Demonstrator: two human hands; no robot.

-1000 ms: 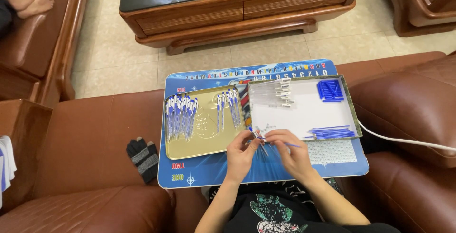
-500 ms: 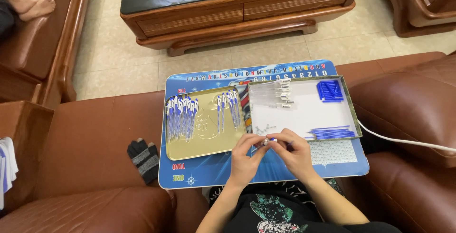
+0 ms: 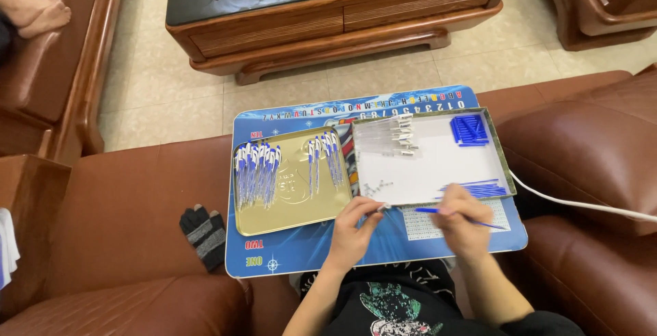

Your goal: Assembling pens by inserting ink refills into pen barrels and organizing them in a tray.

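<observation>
The left hand (image 3: pixel 352 230) pinches a small clear pen part (image 3: pixel 381 207) at its fingertips, just below the white tray (image 3: pixel 431 165)'s near rim. The right hand (image 3: pixel 462 220) grips a thin blue refill (image 3: pixel 465 217), which pokes out on both sides of its closed fingers. Left of the left hand's fingers lies the gold tray (image 3: pixel 291 202) with assembled blue-and-white pens (image 3: pixel 256 172). All rest on a blue lap board (image 3: pixel 301 250).

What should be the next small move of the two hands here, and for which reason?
Probably bring the two hands together. The right hand holds a thin blue refill level, its tip toward the left hand, which pinches a small clear piece at the edge of the white tray. The two parts are apart.
</observation>
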